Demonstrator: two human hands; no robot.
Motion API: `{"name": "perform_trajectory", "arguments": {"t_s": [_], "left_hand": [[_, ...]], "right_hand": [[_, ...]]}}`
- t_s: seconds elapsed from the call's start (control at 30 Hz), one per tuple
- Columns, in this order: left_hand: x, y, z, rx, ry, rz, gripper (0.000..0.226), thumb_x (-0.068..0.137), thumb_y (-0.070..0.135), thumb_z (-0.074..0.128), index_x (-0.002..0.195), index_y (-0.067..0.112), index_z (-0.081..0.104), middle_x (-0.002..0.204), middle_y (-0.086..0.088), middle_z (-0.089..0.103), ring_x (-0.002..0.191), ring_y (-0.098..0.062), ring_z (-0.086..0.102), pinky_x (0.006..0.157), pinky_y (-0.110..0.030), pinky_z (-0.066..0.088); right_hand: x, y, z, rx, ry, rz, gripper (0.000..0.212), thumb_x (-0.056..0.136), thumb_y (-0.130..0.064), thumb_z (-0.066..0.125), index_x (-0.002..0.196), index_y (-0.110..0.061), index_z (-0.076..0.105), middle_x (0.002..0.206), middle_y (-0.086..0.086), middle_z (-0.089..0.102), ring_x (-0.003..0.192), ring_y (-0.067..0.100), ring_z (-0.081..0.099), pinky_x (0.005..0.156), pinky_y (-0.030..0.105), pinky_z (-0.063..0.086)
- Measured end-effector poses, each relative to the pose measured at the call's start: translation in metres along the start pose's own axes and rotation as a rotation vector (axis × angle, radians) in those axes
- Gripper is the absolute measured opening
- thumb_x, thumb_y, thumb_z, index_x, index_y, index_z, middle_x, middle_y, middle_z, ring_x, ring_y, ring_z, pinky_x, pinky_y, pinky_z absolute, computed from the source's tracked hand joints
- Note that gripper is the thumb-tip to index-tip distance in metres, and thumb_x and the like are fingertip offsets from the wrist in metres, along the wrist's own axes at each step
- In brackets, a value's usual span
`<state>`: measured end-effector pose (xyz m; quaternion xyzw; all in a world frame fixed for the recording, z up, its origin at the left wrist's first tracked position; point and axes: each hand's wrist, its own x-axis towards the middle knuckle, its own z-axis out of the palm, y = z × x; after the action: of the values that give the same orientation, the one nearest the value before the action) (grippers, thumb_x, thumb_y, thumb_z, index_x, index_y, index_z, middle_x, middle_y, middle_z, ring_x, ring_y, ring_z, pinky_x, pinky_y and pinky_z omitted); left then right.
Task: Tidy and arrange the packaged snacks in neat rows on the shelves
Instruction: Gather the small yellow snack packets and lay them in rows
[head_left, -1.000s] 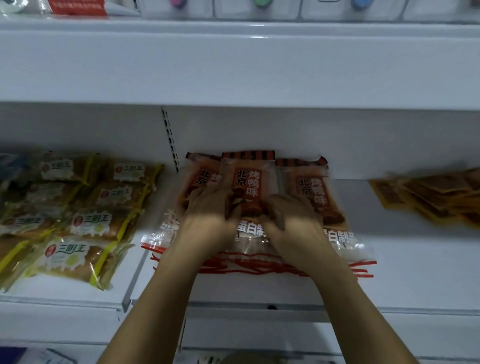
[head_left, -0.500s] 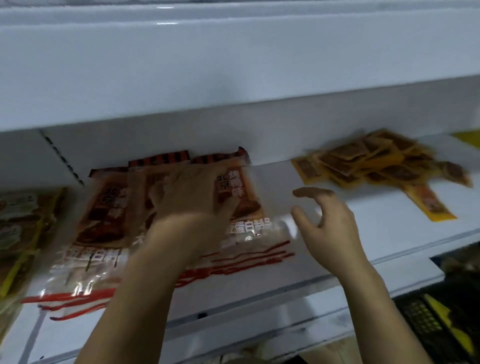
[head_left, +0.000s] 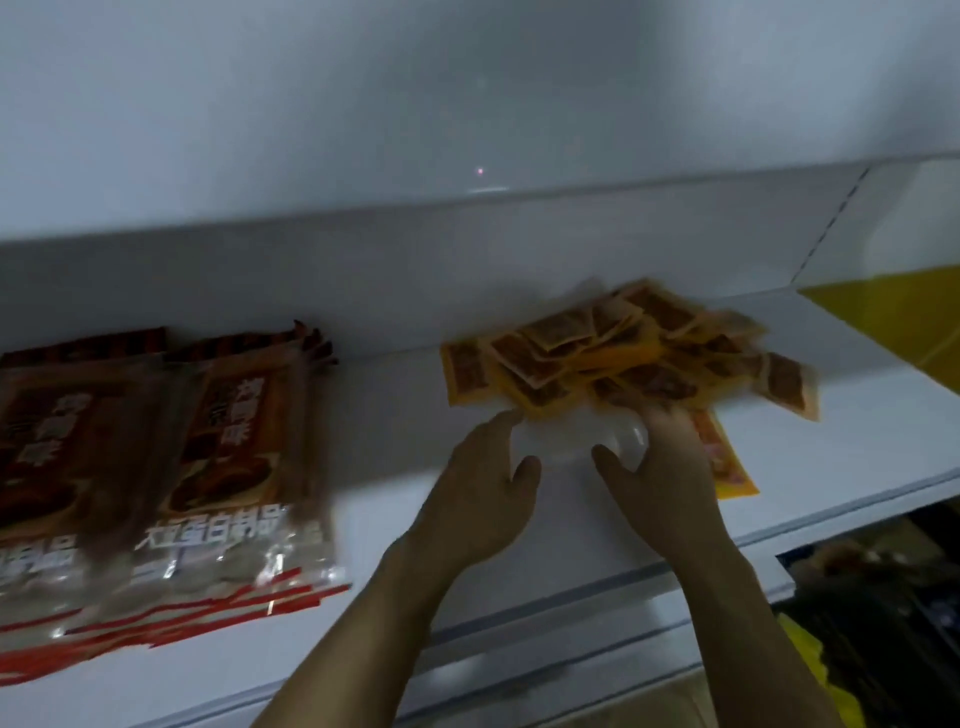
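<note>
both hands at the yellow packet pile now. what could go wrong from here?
1. The small yellow packets lie in a loose overlapping heap; gathering them with the left hand and right hand could push some back against the wall.
2. One yellow packet lies apart near the shelf front edge, partly under the right hand; a sweep might knock it off.
3. The view is motion-blurred, so grip is uncertain.

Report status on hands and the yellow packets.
Both hands open: left hand, right hand at pile edge. Yellow packets heaped, unsorted. Nothing blocking.
</note>
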<state>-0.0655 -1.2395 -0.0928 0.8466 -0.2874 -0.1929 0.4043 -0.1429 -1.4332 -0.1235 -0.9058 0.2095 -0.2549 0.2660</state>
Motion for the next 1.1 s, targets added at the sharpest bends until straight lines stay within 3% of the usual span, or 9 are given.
{"name": "perform_trajectory", "arguments": {"t_s": [0.17,0.27,0.37,0.5,0.67,0.73,0.83,0.93,1.1], "left_hand": [[0.068,0.003,0.026,-0.311,0.39,-0.153,0.065,0.089,0.023,0.06,0.151,0.027,0.041,0.119,0.016,0.065,0.105,-0.008,0.064,0.075,-0.029,0.05],[0.104,0.005,0.03,-0.571,0.48,-0.147,0.057,0.078,0.017,0.066,0.134,0.022,0.055,0.113,0.003,0.07,0.093,-0.012,0.069,0.072,-0.032,0.057],[0.13,0.021,0.036,-0.677,0.511,-0.222,0.019,0.093,0.019,0.063,0.111,0.02,0.061,0.113,-0.009,0.06,0.098,-0.021,0.061,0.08,-0.039,0.055],[0.162,0.02,0.034,-0.626,0.542,-0.329,0.033,0.102,0.015,0.057,0.13,-0.002,0.057,0.112,-0.016,0.064,0.102,-0.032,0.063,0.082,-0.037,0.05],[0.188,0.019,0.022,-0.524,0.524,-0.433,0.046,0.093,0.034,0.067,0.126,0.002,0.065,0.118,-0.009,0.069,0.109,-0.026,0.066,0.086,-0.035,0.054],[0.197,0.017,0.019,-0.694,0.486,-0.429,0.053,0.082,0.037,0.078,0.12,0.001,0.068,0.116,-0.016,0.073,0.104,-0.031,0.07,0.08,-0.042,0.061],[0.207,0.021,0.02,-0.836,0.335,-0.407,0.06,0.075,0.044,0.084,0.121,0.009,0.069,0.117,-0.014,0.074,0.096,-0.027,0.074,0.064,-0.029,0.06],[0.219,0.024,0.033,-0.886,0.331,-0.322,0.053,0.075,0.036,0.086,0.118,0.008,0.073,0.112,-0.018,0.075,0.1,-0.035,0.073,0.081,-0.042,0.062],[0.262,-0.011,0.067,-0.893,0.381,-0.264,0.103,0.042,0.049,0.104,0.13,0.014,0.064,0.119,-0.017,0.072,0.104,-0.039,0.072,0.088,-0.057,0.06]], "right_hand": [[0.05,0.057,-0.011,-0.227,-0.027,0.019,0.094,0.062,-0.035,0.076,0.15,-0.031,0.041,0.158,0.014,0.029,0.141,0.047,0.03,0.097,0.062,0.044],[0.082,0.067,-0.016,-0.178,-0.146,-0.003,0.104,0.069,-0.058,0.064,0.158,-0.045,0.014,0.168,0.007,0.001,0.153,0.043,0.001,0.116,0.069,0.018],[0.113,0.064,-0.012,-0.273,-0.19,-0.221,0.111,0.066,-0.082,0.057,0.159,-0.046,0.01,0.17,0.003,-0.001,0.155,0.041,-0.003,0.117,0.067,0.01],[0.151,0.058,-0.001,-0.351,-0.315,-0.337,0.097,0.068,-0.061,0.066,0.155,-0.041,0.027,0.169,-0.004,0.012,0.154,0.038,0.004,0.118,0.068,0.012],[0.179,0.051,0.009,-0.544,-0.427,-0.469,0.098,0.071,-0.059,0.072,0.155,-0.038,0.027,0.157,0.0,0.036,0.137,0.035,0.039,0.112,0.056,0.029],[0.177,0.05,0.013,-0.399,-0.428,-0.476,0.095,0.068,-0.052,0.071,0.154,-0.031,0.035,0.154,0.004,0.044,0.138,0.034,0.043,0.114,0.051,0.031],[0.164,0.064,0.024,-0.093,-0.323,-0.452,0.092,0.063,-0.029,0.076,0.148,-0.01,0.045,0.141,0.017,0.056,0.13,0.038,0.051,0.111,0.039,0.031],[0.15,0.069,0.023,0.055,-0.206,-0.41,0.087,0.067,-0.017,0.083,0.145,-0.003,0.044,0.141,0.021,0.047,0.126,0.03,0.04,0.097,0.027,0.031],[0.148,0.066,0.017,0.109,-0.221,-0.348,0.088,0.067,-0.022,0.076,0.143,-0.003,0.037,0.146,0.019,0.028,0.124,0.021,0.026,0.103,0.034,0.028]]}}
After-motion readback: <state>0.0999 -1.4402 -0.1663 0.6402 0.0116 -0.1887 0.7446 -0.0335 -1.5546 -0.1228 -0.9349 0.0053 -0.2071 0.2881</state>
